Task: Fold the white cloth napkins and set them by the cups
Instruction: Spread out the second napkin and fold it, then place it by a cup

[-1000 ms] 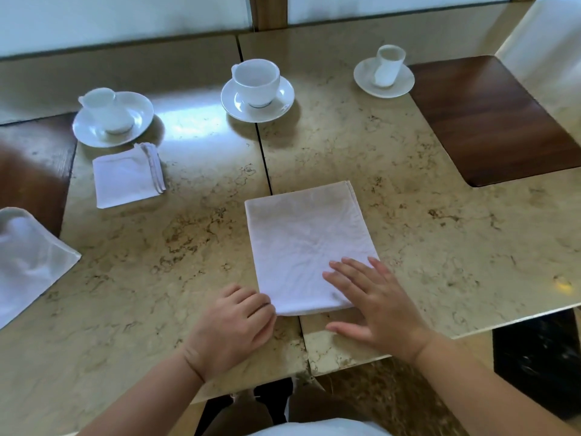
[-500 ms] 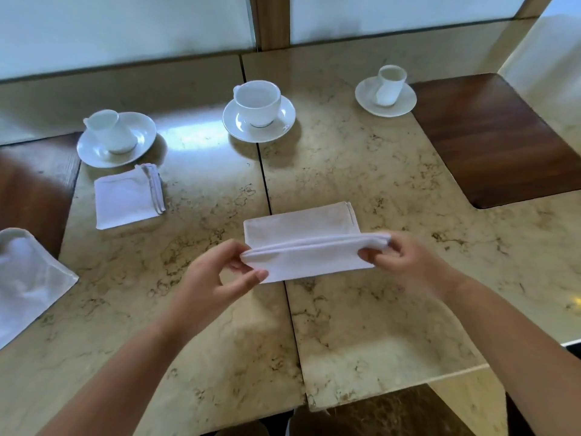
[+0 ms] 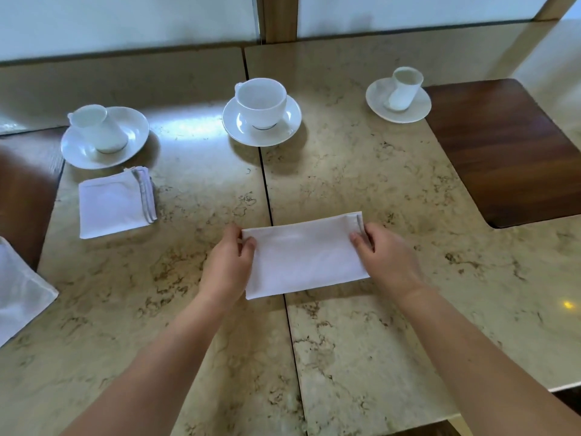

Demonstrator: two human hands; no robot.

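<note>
The napkin (image 3: 303, 256), a raised half-fold a moment ago, now lies flat at frame centre — left hand (image 3: 229, 265) and right hand (image 3: 385, 259) pinching its ends — one fold left

Left edge cuts off a loose white cloth (image 3: 22, 291), only one corner showing. Both forearms run out of the bottom edge. The left hand (image 3: 228, 265) covers the napkin (image 3: 305, 256)'s near-left corner, and the right hand (image 3: 388, 259) hides part of its right end.
</note>
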